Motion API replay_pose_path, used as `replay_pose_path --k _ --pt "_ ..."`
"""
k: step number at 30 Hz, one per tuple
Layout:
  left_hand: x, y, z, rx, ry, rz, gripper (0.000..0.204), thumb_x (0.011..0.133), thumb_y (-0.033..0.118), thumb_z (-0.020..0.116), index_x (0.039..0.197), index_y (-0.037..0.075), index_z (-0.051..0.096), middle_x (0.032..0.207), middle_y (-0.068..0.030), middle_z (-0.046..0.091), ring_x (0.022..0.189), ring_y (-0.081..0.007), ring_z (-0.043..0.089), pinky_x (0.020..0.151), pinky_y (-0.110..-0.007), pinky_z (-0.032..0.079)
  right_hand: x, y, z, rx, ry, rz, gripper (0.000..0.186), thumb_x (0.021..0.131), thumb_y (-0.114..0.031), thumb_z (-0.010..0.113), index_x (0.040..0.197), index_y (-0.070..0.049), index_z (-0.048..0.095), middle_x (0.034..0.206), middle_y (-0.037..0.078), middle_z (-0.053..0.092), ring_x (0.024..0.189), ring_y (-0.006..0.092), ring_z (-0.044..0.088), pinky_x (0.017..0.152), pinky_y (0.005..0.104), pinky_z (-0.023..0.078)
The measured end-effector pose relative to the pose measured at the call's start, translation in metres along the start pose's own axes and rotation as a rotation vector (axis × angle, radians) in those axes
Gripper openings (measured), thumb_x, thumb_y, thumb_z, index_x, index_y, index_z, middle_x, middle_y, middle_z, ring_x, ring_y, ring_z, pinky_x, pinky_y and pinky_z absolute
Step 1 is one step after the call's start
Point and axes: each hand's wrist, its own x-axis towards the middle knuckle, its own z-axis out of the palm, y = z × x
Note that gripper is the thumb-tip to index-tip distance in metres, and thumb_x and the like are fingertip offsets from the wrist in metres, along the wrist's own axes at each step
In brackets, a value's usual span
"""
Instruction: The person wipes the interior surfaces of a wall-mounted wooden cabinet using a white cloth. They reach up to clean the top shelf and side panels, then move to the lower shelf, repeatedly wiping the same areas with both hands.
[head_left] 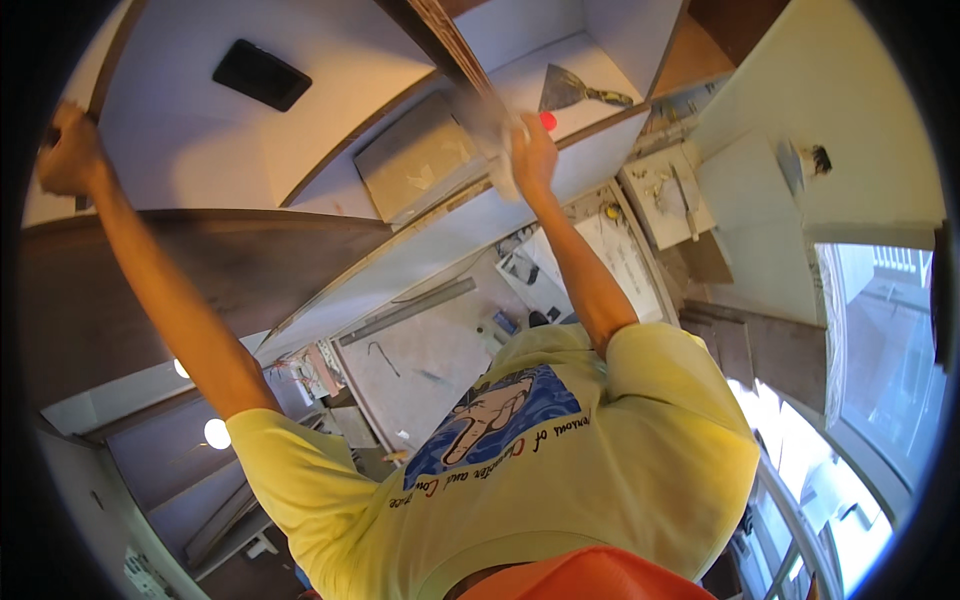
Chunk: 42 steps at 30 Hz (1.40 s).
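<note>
At the far left, my left hand (72,155) is curled at the upright edge of a white-lined cabinet and seems to grip it. Near the upper middle my right hand (535,155) is closed on a pale, flat thing (500,150), too smeared by motion to name. It is beside the front end of a brown-edged divider panel (455,45). A small red round thing (547,121) shows just by the right fingers; I cannot tell whether it belongs to what I hold. A putty knife (580,92) lies on the shelf to the right of this hand.
A black phone (262,75) lies in the left compartment. A cardboard box (418,158) sits in the middle one. Far below, the floor (410,350) carries scattered tools. A small board with a brush-like tool (686,200) is at the right, near a window (885,350).
</note>
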Motion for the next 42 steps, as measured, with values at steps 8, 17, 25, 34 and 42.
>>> replay_pose_path --k 8,17,25,34,42 --pt "-0.007 0.01 -0.003 -0.201 0.086 0.034 0.027 0.081 0.038 0.065 0.083 0.02 0.085 0.083 -0.0032 0.08 0.082 -0.0247 0.078 0.078 -0.037 0.059 0.079 -0.075 -0.024 0.235 0.143 -0.467 0.019 0.092 -0.012 0.066 0.109 -0.006 0.071 0.1 0.016 0.074 0.094 0.0361 0.07 0.083 0.0446 0.054" --pt "-0.021 0.046 -0.025 -0.297 0.134 0.051 0.025 0.091 0.035 0.06 0.096 0.018 0.077 0.091 -0.0087 0.075 0.086 -0.0293 0.071 0.079 -0.042 0.054 0.048 -0.086 -0.06 0.056 -0.129 -0.35 0.022 0.089 -0.012 0.069 0.11 -0.013 0.075 0.1 0.011 0.075 0.096 0.0337 0.07 0.086 0.0422 0.052" --pt "-0.035 0.072 -0.042 -0.425 0.118 0.087 0.016 0.095 0.019 0.058 0.094 0.007 0.068 0.08 -0.0166 0.069 0.072 -0.034 0.067 0.069 -0.046 0.052 0.084 -0.127 -0.049 0.065 0.043 -0.654 0.024 0.089 -0.004 0.068 0.112 -0.011 0.074 0.104 0.01 0.076 0.09 0.0322 0.07 0.082 0.0392 0.054" --pt "-0.036 0.066 -0.043 -0.339 0.137 0.068 0.012 0.095 0.019 0.062 0.096 0.01 0.07 0.076 -0.0132 0.069 0.071 -0.0282 0.069 0.068 -0.04 0.053 0.09 -0.128 -0.052 0.102 0.042 -0.631 0.024 0.09 -0.006 0.069 0.113 -0.011 0.074 0.104 0.011 0.076 0.089 0.032 0.069 0.082 0.0396 0.053" --pt "-0.034 0.067 -0.046 -0.351 0.136 0.03 0.011 0.094 0.02 0.062 0.094 0.011 0.068 0.079 -0.0152 0.071 0.074 -0.0342 0.071 0.068 -0.045 0.054 0.077 -0.119 -0.065 0.039 -0.145 -0.39 0.022 0.092 -0.009 0.064 0.112 -0.008 0.074 0.096 0.015 0.076 0.083 0.0373 0.071 0.075 0.0423 0.056"
